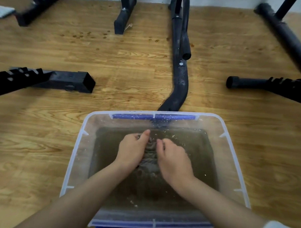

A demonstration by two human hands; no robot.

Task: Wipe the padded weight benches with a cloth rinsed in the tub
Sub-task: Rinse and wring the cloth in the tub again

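A clear plastic tub (79,145) with blue handles stands on the wooden floor in front of me, holding murky brown water. Both my hands are down in the water. A grey, bunched cloth (150,158) lies between them, mostly under the surface. My left hand (132,150) grips the cloth on its left side, thumb up. On the cloth's right side my right hand (174,160) grips it with curled fingers. No bench padding is in view, only frame legs.
Black metal bench legs and feet lie on the floor: a square foot (73,81) at left, a curved tube (179,80) running up to the tub's far rim, a round tube (247,82) at right. Water spots (91,34) mark the floor farther back.
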